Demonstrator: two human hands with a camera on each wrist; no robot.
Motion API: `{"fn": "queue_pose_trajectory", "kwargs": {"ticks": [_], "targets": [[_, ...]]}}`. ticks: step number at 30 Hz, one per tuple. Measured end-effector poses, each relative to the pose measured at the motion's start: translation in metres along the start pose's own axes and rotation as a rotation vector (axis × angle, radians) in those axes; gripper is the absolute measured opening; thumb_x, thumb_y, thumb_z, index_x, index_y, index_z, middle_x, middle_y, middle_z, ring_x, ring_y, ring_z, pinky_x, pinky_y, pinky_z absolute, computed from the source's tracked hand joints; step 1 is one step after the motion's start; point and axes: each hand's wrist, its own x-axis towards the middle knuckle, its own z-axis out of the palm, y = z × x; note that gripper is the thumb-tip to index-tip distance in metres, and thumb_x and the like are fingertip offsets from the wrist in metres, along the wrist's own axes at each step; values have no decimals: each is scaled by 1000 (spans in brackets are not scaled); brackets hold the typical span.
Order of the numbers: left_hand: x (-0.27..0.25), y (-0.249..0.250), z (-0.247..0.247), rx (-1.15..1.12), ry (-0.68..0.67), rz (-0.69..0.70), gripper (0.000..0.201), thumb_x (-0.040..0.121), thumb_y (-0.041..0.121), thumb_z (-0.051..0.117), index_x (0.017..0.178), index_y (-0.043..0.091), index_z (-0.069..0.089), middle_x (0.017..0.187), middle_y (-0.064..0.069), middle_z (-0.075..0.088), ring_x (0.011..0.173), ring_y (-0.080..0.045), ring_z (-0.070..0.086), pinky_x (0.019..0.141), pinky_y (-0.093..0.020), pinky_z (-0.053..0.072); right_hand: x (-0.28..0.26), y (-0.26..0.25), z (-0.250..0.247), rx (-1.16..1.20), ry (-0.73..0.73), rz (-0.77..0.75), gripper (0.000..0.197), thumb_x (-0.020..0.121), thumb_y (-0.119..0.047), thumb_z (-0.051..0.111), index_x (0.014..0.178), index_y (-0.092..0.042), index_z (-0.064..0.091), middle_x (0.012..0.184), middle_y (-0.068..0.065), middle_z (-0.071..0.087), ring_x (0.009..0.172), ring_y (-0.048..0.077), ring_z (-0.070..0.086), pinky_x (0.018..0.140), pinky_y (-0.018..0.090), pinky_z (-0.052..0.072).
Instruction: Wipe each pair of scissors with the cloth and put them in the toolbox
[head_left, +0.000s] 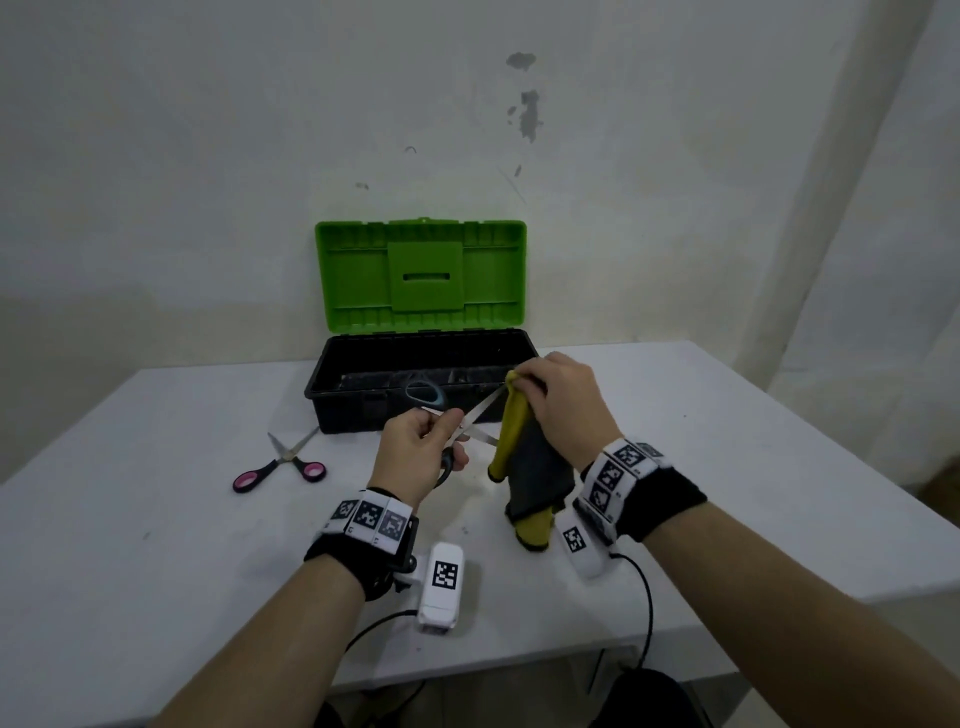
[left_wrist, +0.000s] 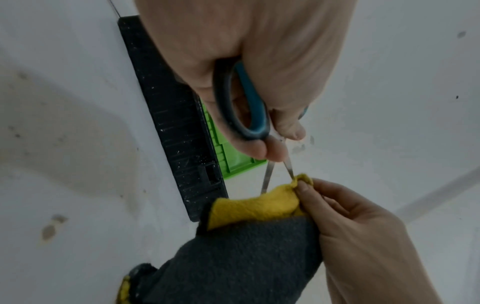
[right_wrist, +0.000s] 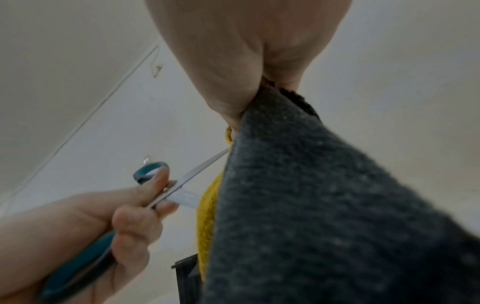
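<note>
My left hand (head_left: 423, 447) (left_wrist: 259, 86) (right_wrist: 124, 214) grips the teal-handled scissors (head_left: 428, 395) (left_wrist: 244, 107) (right_wrist: 192, 174) near their pivot, blades spread apart, above the table in front of the toolbox. My right hand (head_left: 558, 400) (left_wrist: 345, 222) (right_wrist: 249, 61) pinches the yellow and grey cloth (head_left: 524, 467) (left_wrist: 246, 246) (right_wrist: 324, 205) round the tip of the upper blade; the rest of the cloth hangs down to the table. The toolbox (head_left: 332, 364) (left_wrist: 166, 115) has a black tray and an upright green lid (head_left: 421, 275). Pink-handled scissors (head_left: 283, 462) lie open on the table at the left.
The white table (head_left: 156, 545) ends at the right behind my right forearm and meets the wall behind the toolbox. Cables run from both wrist cameras over the near table edge.
</note>
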Motion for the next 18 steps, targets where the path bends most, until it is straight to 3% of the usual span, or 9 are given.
{"fn": "queue_pose_trajectory", "kwargs": {"ticks": [2, 5, 7, 10, 12, 14, 18], "targets": [[2, -1, -1, 21, 5, 18, 27, 97, 18, 62, 75, 3, 60, 59, -14, 65, 53, -23, 59, 62, -35, 52, -2, -5, -2, 22, -46, -49, 14, 93, -19, 61, 98, -14, 73, 91, 6, 64, 84, 22, 60, 79, 34, 49], [3, 0, 0, 82, -50, 75, 28, 97, 20, 62, 74, 2, 64, 59, -15, 65, 52, -25, 59, 59, -35, 49, -12, -23, 7, -29, -229, -152, 19, 95, -23, 57, 104, -15, 72, 97, 6, 62, 90, 23, 59, 81, 37, 49], [2, 2, 1, 94, -77, 106, 26, 97, 18, 62, 75, 3, 66, 61, -16, 65, 52, -25, 59, 58, -34, 49, -9, -24, 10, -63, -276, -110, 21, 96, -25, 56, 107, -14, 71, 100, 8, 60, 93, 25, 58, 83, 40, 48], [-2, 4, -2, 143, -89, 111, 25, 97, 18, 62, 80, 1, 68, 55, -10, 64, 50, -20, 56, 53, -24, 45, 2, -11, 4, -99, -209, 6, 20, 95, -23, 57, 103, -13, 72, 98, 9, 60, 93, 28, 57, 83, 41, 47], [0, 3, -5, 105, -61, 51, 29, 97, 19, 61, 82, -6, 64, 57, -13, 63, 51, -19, 57, 55, -25, 47, 5, 0, -3, -92, -124, 54, 16, 94, -21, 58, 99, -14, 72, 94, 7, 61, 91, 26, 58, 81, 37, 46], [2, 3, -5, -10, -27, -40, 30, 98, 17, 60, 84, -10, 60, 64, -17, 63, 48, -19, 56, 53, -28, 47, 3, 6, -9, -24, -84, -24, 11, 92, -20, 62, 95, -16, 72, 91, 2, 64, 87, 19, 59, 79, 32, 47], [0, 7, 3, -197, -55, -178, 24, 99, 16, 58, 85, -3, 58, 75, -16, 63, 47, -16, 53, 47, -24, 47, -12, -6, -7, -1, -240, -328, 10, 90, -20, 65, 96, -18, 74, 93, -2, 66, 82, 13, 62, 75, 25, 50]]}}
